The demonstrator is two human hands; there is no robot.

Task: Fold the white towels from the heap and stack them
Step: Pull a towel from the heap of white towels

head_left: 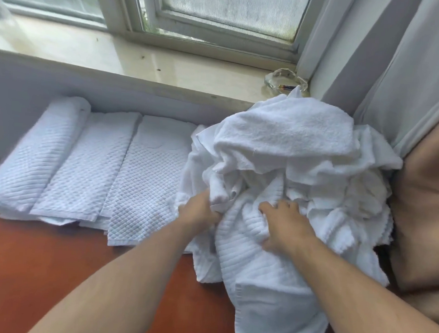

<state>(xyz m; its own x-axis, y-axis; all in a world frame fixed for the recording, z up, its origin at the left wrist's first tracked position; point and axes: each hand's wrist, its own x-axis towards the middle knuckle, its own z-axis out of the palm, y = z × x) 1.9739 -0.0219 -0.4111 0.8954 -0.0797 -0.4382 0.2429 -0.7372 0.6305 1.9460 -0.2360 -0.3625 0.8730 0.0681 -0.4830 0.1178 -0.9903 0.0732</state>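
White heap of towels (298,142) on red-brown table (55,264): my left hand (200,212) clamps a hem (220,206), my right hand (285,224) grips a ribbed towel (256,267); folded towels (86,164) lie left.

A glass ashtray (285,80) is set on the far windowsill (117,56), under the window (221,11). At the right, a pale curtain (409,74) is hung beside a brown cushion (424,215). A red-brown surface (42,271) is seen near left.
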